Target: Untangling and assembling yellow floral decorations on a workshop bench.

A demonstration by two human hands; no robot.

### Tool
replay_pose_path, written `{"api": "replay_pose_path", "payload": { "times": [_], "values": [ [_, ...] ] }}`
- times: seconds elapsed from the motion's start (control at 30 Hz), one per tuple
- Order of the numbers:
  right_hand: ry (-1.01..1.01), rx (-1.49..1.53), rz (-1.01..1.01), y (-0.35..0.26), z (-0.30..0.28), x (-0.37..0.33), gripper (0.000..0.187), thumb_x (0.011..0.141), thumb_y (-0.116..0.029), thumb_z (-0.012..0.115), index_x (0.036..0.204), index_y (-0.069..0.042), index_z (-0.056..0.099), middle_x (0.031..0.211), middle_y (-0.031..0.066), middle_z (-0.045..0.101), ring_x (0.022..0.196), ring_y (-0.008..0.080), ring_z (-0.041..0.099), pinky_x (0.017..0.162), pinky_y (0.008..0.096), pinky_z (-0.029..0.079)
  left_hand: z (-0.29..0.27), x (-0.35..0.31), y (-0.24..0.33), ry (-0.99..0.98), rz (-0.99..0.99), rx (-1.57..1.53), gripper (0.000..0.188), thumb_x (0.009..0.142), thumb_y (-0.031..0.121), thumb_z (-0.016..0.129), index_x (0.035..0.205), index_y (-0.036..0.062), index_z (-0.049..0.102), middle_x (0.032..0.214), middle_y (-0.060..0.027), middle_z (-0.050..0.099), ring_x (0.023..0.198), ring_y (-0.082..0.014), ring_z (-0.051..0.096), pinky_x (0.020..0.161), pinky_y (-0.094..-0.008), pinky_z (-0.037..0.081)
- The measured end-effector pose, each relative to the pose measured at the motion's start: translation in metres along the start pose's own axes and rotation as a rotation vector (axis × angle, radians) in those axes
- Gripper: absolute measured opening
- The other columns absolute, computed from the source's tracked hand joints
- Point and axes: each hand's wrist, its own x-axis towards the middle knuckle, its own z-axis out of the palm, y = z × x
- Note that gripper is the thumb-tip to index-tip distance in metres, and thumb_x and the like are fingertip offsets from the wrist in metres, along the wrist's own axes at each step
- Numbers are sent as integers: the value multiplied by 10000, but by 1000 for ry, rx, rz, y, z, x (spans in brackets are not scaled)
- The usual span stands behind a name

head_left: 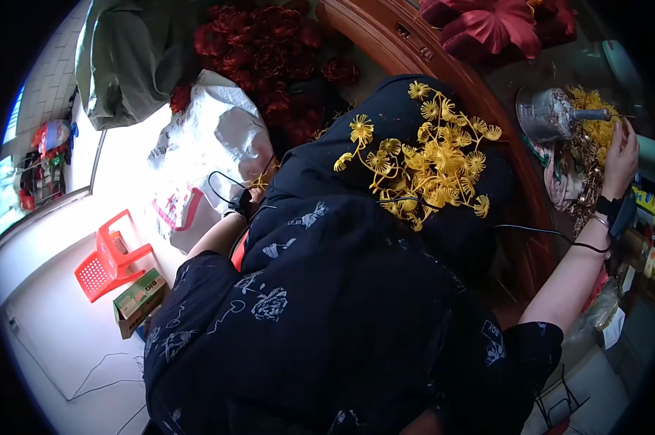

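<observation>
Yellow flower cluster (pixel 443 163): spread over the dark cloth (pixel 313 174) of the lap, its flower heads already on branching stems
Progress: reads as partway; the shaped sprays in the cluster look done, while yellow pieces (pixel 599 130) to the right of the cluster look like what is left; how many remain cannot be counted
Left hand (pixel 256 194): left of the cluster, partly shadowed, at some yellow strands (pixel 261 180); whether its fingers grasp them or are released I cannot tell
Right hand (pixel 620 161): well right of the cluster, fingers reaching up to a thin yellow strand (pixel 625 117) near the rod (pixel 590 114) of a grey container (pixel 536 116); whether they pinch it I cannot tell
Wooden edge (pixel 443 61): red-brown, curving past the far and right sides of the cluster
Black cable (pixel 545 230): runs from the lower right of the cluster toward the right wrist, and could snag on an inward sweep
Left limits: a white sack (pixel 219 123) left of the cluster, dark red flowers (pixel 269 43) beyond its far left
Room for moving: probably best over the dark cloth just left of the cluster; its right side looks tighter, crowded by the grey container and yellow pieces
</observation>
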Motion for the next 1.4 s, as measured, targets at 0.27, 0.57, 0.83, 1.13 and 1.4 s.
{"api": "replay_pose_path", "payload": {
  "times": [0.27,0.57,0.83,1.13,1.4],
  "values": [
    [7,-1,-25,14,5,-7,351,946,-326,558,1190,-79,605,1063,142,645,939,248,642,788,341,500,-41,-10,68,240,743,168,203,910,163,488,970,-10,576,772,-182,605,685,-362,594,612,-398,482],
    [11,-80,-36,13,4,-7,320,952,-263,558,1176,-39,600,1078,158,644,953,260,644,789,339,512,-3,-3,7,131,1,45,199,915,175,503,960,-5,573,751,-152,589,648,-306,577,573,-365,468],
    [36,42,111,4,10,-4,441,919,-418,570,1135,-37,622,1024,169,668,958,279,653,794,351,497,-7,-1,-15,66,-93,60,198,919,187,516,950,-1,571,733,-126,575,616,-257,561,538,-336,456],
    [78,70,105,-4,10,-4,449,901,-475,569,1127,-92,627,1059,147,633,948,275,639,796,371,490,1,-1,-37,-27,-88,40,200,924,200,531,940,4,568,712,-96,559,579,-201,544,498,-304,442],
    [134,22,118,-11,-7,-10,369,937,-391,542,1129,-86,623,1003,141,637,929,267,627,804,363,481,-24,-6,-42,-217,-96,12,204,928,211,544,931,8,565,693,-69,545,546,-152,529,463,-275,430]
  ]
}}
